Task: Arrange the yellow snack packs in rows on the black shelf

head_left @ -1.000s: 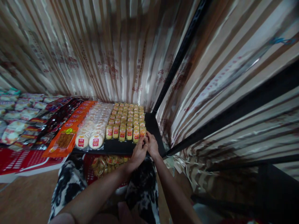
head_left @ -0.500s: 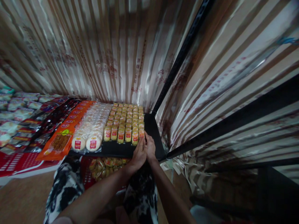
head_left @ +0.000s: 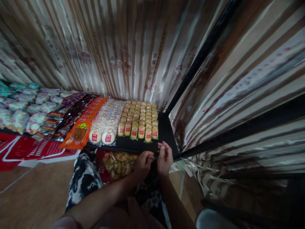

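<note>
My left hand (head_left: pixel 144 161) hovers by the front edge of a black shelf (head_left: pixel 137 146), its fingers loosely bent and parted from the thumb. To its right, my right hand (head_left: pixel 165 159) is raised over the shelf's front corner, fingers half spread, with nothing visible in it. Both hands are apart from each other and from the goods. Just beyond them stand rows of small yellow-wrapped snack packs (head_left: pixel 141 131) with red labels. Below the left hand, a red basket (head_left: pixel 101 165) holds more yellow-wrapped packs (head_left: pixel 118 167).
Left of the yellow packs lie round white crackers (head_left: pixel 108 136) in clear wrap, an orange snack bag (head_left: pixel 79 133), dark packets (head_left: pixel 69 119) and white packets (head_left: pixel 20 121). Striped curtains (head_left: pixel 133 63) hang behind. A black post (head_left: pixel 188 79) rises at the shelf's back right corner.
My hands, together at the front right yellow pack before, have drawn back toward me and separated. The yellow packs stay standing in their rows. The view has shifted left.
</note>
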Demonstrator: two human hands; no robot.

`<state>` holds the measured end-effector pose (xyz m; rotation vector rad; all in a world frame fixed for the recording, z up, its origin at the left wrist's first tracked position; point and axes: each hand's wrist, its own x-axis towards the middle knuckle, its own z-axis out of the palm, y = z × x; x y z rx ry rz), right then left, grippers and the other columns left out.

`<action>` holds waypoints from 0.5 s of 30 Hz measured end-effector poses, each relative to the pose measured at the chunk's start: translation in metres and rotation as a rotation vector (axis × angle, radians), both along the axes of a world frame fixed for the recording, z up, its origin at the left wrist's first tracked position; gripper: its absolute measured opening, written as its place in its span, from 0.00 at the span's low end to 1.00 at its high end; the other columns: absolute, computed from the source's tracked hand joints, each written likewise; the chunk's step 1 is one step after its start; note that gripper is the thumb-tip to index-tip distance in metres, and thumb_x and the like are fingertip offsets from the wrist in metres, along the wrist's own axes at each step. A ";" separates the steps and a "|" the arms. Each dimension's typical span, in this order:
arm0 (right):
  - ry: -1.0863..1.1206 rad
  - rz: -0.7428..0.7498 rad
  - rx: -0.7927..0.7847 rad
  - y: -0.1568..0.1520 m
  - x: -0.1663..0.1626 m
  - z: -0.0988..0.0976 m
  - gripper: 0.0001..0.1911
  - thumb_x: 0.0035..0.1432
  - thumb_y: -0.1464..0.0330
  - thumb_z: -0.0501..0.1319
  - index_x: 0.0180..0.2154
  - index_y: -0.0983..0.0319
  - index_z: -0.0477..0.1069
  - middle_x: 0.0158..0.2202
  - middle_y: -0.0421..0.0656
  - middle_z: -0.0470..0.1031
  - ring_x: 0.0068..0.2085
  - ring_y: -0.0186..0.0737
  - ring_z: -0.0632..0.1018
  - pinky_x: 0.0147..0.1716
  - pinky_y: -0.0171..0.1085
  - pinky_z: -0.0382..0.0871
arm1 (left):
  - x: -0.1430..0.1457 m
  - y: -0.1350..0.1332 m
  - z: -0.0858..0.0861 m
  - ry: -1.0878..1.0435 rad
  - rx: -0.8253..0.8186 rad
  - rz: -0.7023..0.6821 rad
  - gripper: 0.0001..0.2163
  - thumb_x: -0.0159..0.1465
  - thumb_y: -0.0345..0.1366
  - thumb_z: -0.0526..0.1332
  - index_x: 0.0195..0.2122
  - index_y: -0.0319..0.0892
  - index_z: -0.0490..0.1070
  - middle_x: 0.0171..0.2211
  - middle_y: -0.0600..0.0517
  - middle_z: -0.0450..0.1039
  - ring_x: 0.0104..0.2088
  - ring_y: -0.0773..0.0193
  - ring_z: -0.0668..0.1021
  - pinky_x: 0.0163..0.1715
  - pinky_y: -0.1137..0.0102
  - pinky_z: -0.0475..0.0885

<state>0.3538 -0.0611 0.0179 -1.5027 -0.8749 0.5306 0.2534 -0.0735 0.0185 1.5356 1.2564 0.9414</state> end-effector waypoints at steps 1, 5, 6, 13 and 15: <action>0.020 0.032 -0.004 -0.012 -0.007 -0.001 0.20 0.59 0.58 0.51 0.46 0.64 0.67 0.39 0.49 0.75 0.38 0.39 0.75 0.38 0.37 0.69 | -0.010 -0.007 -0.006 0.026 -0.008 -0.007 0.13 0.62 0.34 0.47 0.35 0.42 0.72 0.34 0.49 0.75 0.36 0.64 0.75 0.41 0.68 0.69; -0.106 0.363 -0.170 -0.045 -0.036 -0.021 0.15 0.57 0.61 0.52 0.37 0.61 0.73 0.34 0.46 0.77 0.36 0.42 0.76 0.38 0.38 0.69 | -0.051 -0.021 -0.044 0.127 -0.141 -0.032 0.13 0.60 0.34 0.50 0.37 0.42 0.73 0.37 0.48 0.76 0.38 0.61 0.76 0.41 0.68 0.68; -0.160 0.478 -0.224 -0.047 -0.044 -0.028 0.14 0.57 0.63 0.52 0.37 0.60 0.73 0.35 0.46 0.77 0.37 0.42 0.76 0.40 0.38 0.68 | -0.060 -0.020 -0.054 0.192 -0.209 -0.014 0.13 0.59 0.33 0.50 0.39 0.41 0.73 0.38 0.47 0.76 0.38 0.60 0.76 0.41 0.67 0.68; -0.481 0.715 -0.632 -0.013 -0.091 -0.075 0.21 0.54 0.74 0.50 0.50 0.63 0.69 0.50 0.49 0.72 0.54 0.43 0.70 0.53 0.39 0.60 | -0.099 0.017 -0.109 0.603 -0.377 0.058 0.21 0.55 0.27 0.53 0.51 0.34 0.66 0.53 0.42 0.67 0.54 0.59 0.68 0.55 0.71 0.58; -0.516 0.717 -0.668 0.001 -0.096 -0.085 0.21 0.54 0.74 0.50 0.49 0.62 0.69 0.49 0.49 0.73 0.54 0.45 0.70 0.53 0.40 0.59 | -0.103 0.030 -0.115 0.605 -0.365 0.053 0.24 0.53 0.25 0.54 0.53 0.35 0.65 0.55 0.43 0.65 0.56 0.58 0.65 0.57 0.70 0.54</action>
